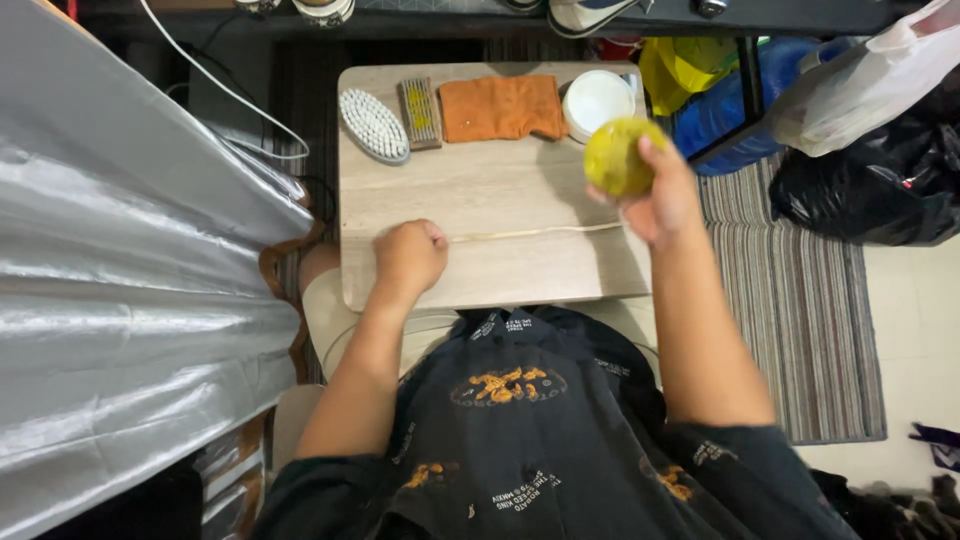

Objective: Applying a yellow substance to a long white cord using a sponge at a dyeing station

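I see my right hand (660, 200) raised at the right of centre in the frame, forearm running up from the lower right, fingers curled around a round yellow-green ball (618, 157) that sits at the fingertips, just above the palm and over the right edge of the tabletop (480, 190). My left hand (410, 255) lies left of centre, closed into a fist with the knuckles up, resting on the tabletop near its front edge. A thin pale cord (540, 233) runs straight across the wood from that fist toward the right hand; the fist seems to pinch its left end, but I cannot tell how the right end is held, since it disappears under the raised hand. The ball is well apart from the left fist, higher and to the right. Along the top edge of the tabletop lie a white oval brush (373, 125), a small tan bristle brush (420, 113), a folded orange cloth (502, 108) and a white round tub (597, 100), the tub just beside the ball in the frame.
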